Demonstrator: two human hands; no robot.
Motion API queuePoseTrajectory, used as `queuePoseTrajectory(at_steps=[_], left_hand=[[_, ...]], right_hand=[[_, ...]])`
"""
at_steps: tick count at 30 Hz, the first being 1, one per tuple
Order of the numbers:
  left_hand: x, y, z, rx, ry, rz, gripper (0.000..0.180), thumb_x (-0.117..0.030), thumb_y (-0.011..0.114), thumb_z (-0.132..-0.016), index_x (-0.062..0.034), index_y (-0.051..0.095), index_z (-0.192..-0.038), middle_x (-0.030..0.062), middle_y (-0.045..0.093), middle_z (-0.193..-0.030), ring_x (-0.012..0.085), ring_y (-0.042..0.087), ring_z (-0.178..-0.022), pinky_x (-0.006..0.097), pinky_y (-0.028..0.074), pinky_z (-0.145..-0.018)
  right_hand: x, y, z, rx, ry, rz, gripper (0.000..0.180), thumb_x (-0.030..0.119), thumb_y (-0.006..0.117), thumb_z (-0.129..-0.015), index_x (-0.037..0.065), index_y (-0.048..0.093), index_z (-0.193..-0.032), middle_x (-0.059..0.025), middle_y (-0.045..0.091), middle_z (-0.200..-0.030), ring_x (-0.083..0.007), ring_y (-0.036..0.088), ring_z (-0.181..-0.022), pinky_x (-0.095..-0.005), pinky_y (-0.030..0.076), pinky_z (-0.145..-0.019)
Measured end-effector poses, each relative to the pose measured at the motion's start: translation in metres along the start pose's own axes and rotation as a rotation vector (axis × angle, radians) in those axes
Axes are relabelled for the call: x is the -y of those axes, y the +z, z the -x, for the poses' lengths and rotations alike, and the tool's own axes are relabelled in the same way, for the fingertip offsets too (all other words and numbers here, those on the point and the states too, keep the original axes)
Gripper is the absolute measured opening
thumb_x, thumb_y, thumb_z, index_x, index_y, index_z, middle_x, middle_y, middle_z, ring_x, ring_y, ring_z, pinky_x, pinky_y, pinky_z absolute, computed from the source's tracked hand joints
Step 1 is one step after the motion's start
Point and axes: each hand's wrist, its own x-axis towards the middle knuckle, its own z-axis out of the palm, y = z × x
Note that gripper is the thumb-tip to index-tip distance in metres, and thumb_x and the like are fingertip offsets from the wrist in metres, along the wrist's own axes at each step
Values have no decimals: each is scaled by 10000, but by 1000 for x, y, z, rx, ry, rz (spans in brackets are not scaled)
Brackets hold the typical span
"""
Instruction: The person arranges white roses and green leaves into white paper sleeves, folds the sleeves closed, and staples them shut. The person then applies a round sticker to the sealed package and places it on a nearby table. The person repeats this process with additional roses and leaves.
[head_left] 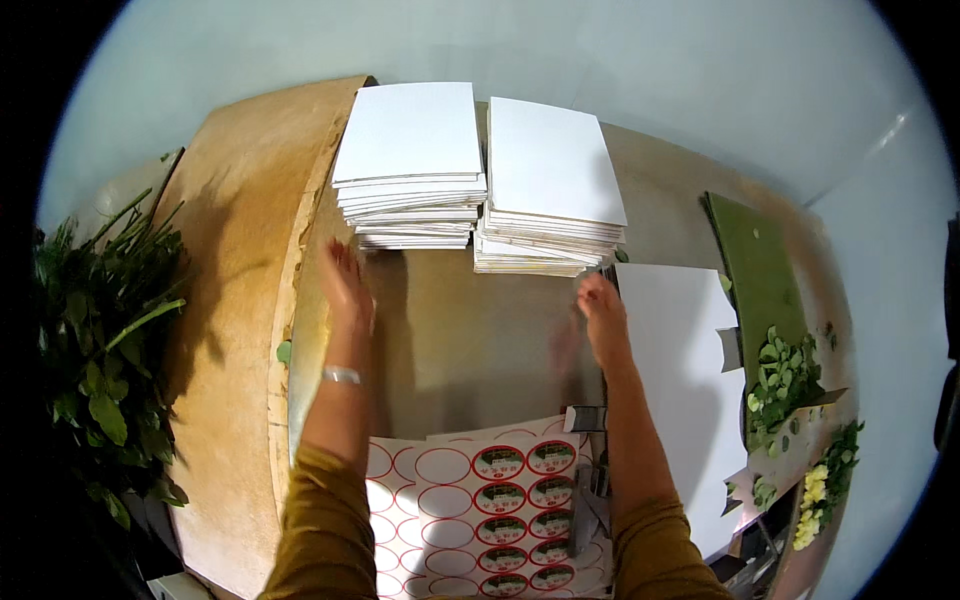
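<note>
My left hand (348,292) is held over the grey tabletop (460,340), just below the left stack of white sheets (408,135). Its fingers are stretched out, a little blurred, and nothing is in them. My right hand (604,312) is beside the lower right corner of the right stack of white sheets (552,160). Its fingers are curled in, and what they hold, if anything, is hidden. Between my forearms lie label sheets (440,510) with rows of red-rimmed ovals, some blank and some printed.
A large white sheet (665,390) lies right of my right forearm. Beyond it are a green board (760,270), loose leaves (780,380) and yellow flowers (811,505). Leafy stems (110,380) are heaped left, beside a brown board (235,220). A grey object (587,520) rests on the labels.
</note>
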Motion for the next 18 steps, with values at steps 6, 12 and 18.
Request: queuePoseTrajectory(at_steps=[6,12,18], left_hand=[[73,29,102,534,-143,-446,371,46,370,-833,-24,492,-1176,107,543,-1134,203,505,-1068,303,380,-941],[70,58,98,631,-47,-832,479,65,379,-767,39,410,-1244,103,547,-1132,187,505,-1040,260,371,-907],[39,17,126,839,-110,-715,391,71,355,-795,32,482,-1162,113,571,-1075,184,522,-1000,273,379,-910]], right_hand=[[-29,-4,-61,-191,-143,336,194,-15,426,-802,-1,465,-991,-116,559,-967,-227,529,-914,-323,399,-790],[-22,-2,-49,-63,22,347,287,-27,438,-790,-22,462,-1076,-143,563,-972,-240,539,-888,-321,404,-784],[-15,-15,22,-45,72,551,258,16,448,-798,-35,478,-1049,-202,558,-959,-328,534,-868,-370,422,-757]])
